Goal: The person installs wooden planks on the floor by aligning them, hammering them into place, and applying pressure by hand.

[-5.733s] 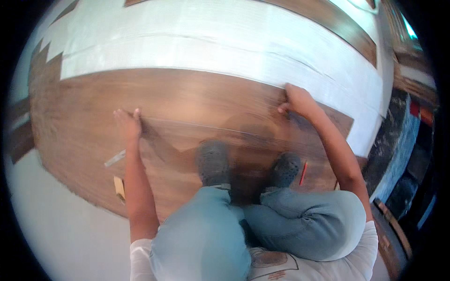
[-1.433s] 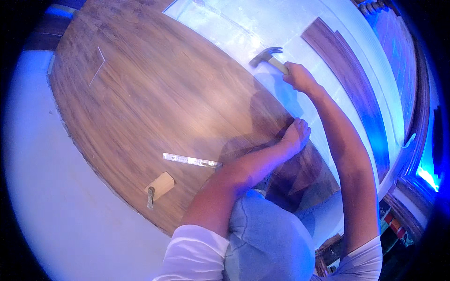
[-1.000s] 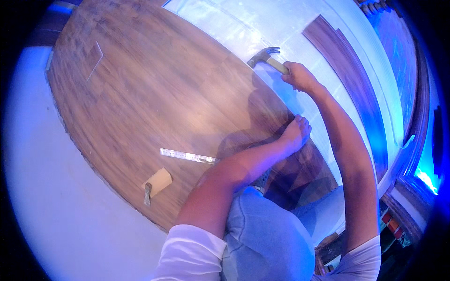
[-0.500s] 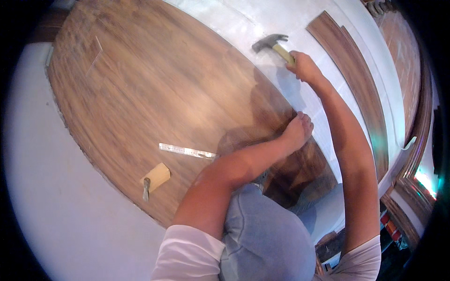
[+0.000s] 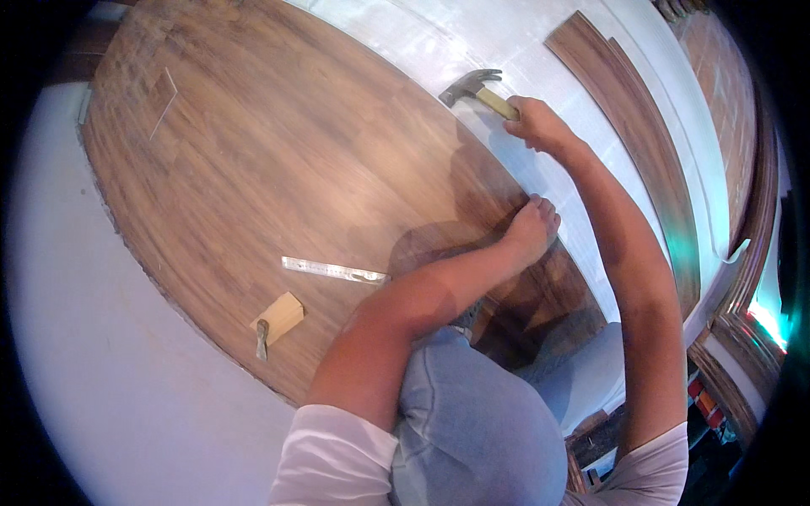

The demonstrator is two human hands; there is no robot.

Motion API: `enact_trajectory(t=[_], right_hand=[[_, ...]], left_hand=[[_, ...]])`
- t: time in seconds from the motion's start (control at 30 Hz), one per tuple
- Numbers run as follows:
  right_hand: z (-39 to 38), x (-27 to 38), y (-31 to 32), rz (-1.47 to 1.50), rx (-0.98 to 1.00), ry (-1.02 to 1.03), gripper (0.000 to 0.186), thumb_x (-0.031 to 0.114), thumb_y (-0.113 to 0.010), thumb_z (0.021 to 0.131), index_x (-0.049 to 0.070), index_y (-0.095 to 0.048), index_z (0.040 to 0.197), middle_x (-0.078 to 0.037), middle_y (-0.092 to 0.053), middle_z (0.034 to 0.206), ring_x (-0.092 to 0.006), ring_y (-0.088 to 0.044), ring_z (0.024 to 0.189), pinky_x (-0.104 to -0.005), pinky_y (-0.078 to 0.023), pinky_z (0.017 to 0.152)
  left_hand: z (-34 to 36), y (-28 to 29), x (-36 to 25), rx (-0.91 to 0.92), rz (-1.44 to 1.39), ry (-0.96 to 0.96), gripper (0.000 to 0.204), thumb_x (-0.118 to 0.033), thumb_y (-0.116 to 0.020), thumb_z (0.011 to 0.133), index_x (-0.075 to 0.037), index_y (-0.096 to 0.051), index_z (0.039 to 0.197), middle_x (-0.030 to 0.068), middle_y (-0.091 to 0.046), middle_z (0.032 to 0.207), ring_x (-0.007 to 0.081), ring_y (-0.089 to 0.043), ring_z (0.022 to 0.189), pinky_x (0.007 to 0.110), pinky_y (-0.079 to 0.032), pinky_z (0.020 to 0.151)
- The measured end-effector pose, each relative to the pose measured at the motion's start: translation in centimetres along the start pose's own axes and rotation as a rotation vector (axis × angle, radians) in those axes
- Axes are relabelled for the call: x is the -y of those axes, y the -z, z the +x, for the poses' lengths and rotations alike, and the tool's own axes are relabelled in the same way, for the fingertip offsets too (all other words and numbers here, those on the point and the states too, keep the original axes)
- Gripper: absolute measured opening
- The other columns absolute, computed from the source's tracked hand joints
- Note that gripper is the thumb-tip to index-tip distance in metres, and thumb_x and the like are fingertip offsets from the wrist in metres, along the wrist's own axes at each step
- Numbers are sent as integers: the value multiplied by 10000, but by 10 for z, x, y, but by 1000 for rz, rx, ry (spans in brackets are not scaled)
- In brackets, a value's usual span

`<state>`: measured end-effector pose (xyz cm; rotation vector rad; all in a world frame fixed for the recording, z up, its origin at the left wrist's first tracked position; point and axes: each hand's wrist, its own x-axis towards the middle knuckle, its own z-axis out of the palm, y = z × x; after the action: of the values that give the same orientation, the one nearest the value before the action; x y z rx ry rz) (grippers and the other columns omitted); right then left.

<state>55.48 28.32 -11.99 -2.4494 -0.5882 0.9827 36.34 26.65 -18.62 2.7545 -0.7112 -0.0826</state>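
Note:
My right hand (image 5: 536,126) grips the yellowish handle of a claw hammer (image 5: 468,88), whose dark head hangs by the long edge of the wood-look flooring (image 5: 337,152). Below it, my left hand (image 5: 533,226) lies on that same edge, fingers curled over it, beside the white sheet underlay (image 5: 422,38). On the laid planks to the left are a metal ruler (image 5: 325,268) and a small pale wood block (image 5: 287,310), with a short metal tool (image 5: 262,337) lying across the block's end.
Loose dark planks (image 5: 607,93) lie on the underlay at the right. A pale plain surface (image 5: 101,295) borders the flooring on the left. Moulded wood trim (image 5: 742,354) and stacked items with a bright light stand at the far right. My bent knee (image 5: 472,413) is below my arms.
Since the earliest frame, the view has turned, my right hand has taken hold of a hammer and my left hand has moved right. In the last second the hammer shifted slightly.

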Motion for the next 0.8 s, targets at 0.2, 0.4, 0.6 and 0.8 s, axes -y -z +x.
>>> enact_trajectory(t=[0.2, 0.4, 0.6, 0.8], right_hand=[[2, -18, 9, 13, -79, -17, 206, 129, -672, 862, -13, -623, 1003, -146, -634, 710, -224, -611, 525, -376, -509, 498], [-5, -10, 3, 33, 8, -39, 221, 146, -672, 880, -13, -625, 1026, -152, -641, 735, -224, -626, 545, -371, -520, 527], [-11, -11, 7, -17, -7, -29, 243, 153, -681, 883, -7, -629, 1058, -146, -653, 746, -221, -624, 548, -368, -526, 545], [-17, -19, 5, 25, 3, -32, 255, 149, -679, 873, -12, -627, 1063, -153, -666, 758, -230, -647, 570, -376, -539, 558]], left_hand=[[3, 3, -4, 19, 25, -14, 218, -183, -524, 918, -53, -654, 1035, 106, -661, 1034, 258, -593, 1069, 415, -406, 1017], [4, -1, 0, 79, -20, -3, 234, -187, -515, 928, -53, -651, 1063, 112, -662, 1068, 263, -592, 1084, 421, -414, 1009], [7, -4, 0, 87, -22, 4, 237, -193, -509, 931, -58, -652, 1062, 115, -664, 1074, 260, -594, 1086, 417, -425, 981], [11, -9, 3, 91, -141, 34, 229, -192, -505, 929, -59, -654, 1042, 108, -658, 1040, 261, -604, 1056, 402, -422, 972]])
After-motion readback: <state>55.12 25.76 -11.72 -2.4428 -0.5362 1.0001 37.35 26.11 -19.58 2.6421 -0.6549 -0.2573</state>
